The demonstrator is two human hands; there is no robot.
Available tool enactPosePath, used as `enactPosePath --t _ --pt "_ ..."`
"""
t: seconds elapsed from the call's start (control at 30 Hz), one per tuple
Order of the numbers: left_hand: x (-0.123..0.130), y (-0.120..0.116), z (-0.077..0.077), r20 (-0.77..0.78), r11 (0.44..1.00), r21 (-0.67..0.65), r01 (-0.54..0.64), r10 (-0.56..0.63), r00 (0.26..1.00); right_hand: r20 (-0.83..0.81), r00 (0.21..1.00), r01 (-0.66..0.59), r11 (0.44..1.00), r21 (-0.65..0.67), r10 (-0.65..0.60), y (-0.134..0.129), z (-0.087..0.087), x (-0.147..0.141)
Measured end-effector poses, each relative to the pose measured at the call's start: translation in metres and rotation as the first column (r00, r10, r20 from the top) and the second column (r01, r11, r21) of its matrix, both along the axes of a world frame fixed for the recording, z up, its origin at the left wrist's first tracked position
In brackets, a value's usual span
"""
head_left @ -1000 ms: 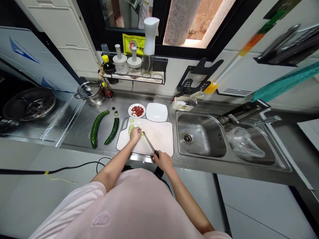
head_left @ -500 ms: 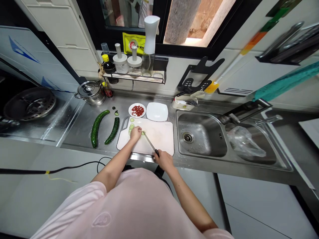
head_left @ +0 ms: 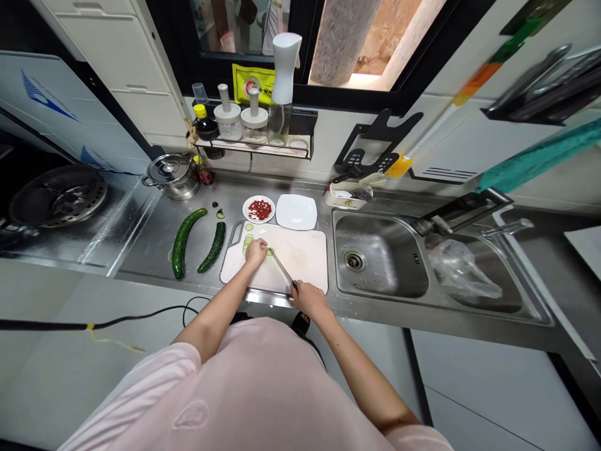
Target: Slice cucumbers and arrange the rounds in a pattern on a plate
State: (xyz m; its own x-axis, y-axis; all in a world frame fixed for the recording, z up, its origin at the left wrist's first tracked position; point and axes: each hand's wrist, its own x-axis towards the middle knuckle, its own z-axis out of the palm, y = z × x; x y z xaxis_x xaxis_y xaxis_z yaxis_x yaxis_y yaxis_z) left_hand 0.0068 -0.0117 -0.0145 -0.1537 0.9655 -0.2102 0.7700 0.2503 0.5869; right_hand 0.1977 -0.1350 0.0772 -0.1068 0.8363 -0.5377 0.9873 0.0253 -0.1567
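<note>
My right hand (head_left: pixel 310 298) is closed around the black handle of a knife (head_left: pixel 283 270), whose blade points up and left over the white cutting board (head_left: pixel 305 257). At the blade's tip lies a small cucumber slice (head_left: pixel 270 252). My left hand (head_left: pixel 256 251) is over the board's left half, fingers pinched together close to that slice; what they hold, if anything, is too small to make out. Beside it are several pale green slices (head_left: pixel 248 240). Two whole dark green cucumbers (head_left: pixel 184 241) (head_left: pixel 213 248) lie left of the board.
Behind the board stand a plate of chopped red pieces (head_left: pixel 259 209) and a white square plate (head_left: pixel 296 212). A lidded pot (head_left: pixel 171 175) is at the back left. To the right is a steel sink (head_left: pixel 380 257), with a plastic bag (head_left: pixel 462 269) in its second basin.
Both hands and the knife have stayed nearly in place. The whole view has shifted very slightly.
</note>
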Motion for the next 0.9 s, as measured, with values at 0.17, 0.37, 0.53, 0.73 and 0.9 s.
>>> enactPosePath --t 0.17,0.37,0.53,0.73,0.9 --pt "0.0003 0.0005 0.0002 -0.005 1.000 -0.007 -0.011 0.011 1.000 -0.006 1.000 -0.007 1.000 -0.001 0.007 0.0044 0.0026 -0.0006" --pt "-0.0007 0.0002 -0.0002 0.000 1.000 -0.007 -0.006 0.006 1.000 -0.014 1.000 -0.011 1.000 -0.004 0.011 0.0061 0.0031 -0.0001" --pt "-0.0004 0.0001 -0.0004 0.005 1.000 0.012 -0.008 0.008 1.000 -0.019 1.000 -0.010 1.000 0.002 0.010 0.0076 0.0025 -0.0003" --pt "-0.0001 0.0007 -0.0008 0.011 1.000 -0.012 -0.018 0.018 1.000 -0.020 1.000 -0.002 1.000 -0.015 0.002 0.0079 0.0049 -0.0021" --pt "-0.0004 0.0015 -0.0027 0.017 1.000 0.000 -0.011 0.011 1.000 -0.010 1.000 0.001 1.000 -0.016 -0.001 0.0074 0.0041 -0.0023"
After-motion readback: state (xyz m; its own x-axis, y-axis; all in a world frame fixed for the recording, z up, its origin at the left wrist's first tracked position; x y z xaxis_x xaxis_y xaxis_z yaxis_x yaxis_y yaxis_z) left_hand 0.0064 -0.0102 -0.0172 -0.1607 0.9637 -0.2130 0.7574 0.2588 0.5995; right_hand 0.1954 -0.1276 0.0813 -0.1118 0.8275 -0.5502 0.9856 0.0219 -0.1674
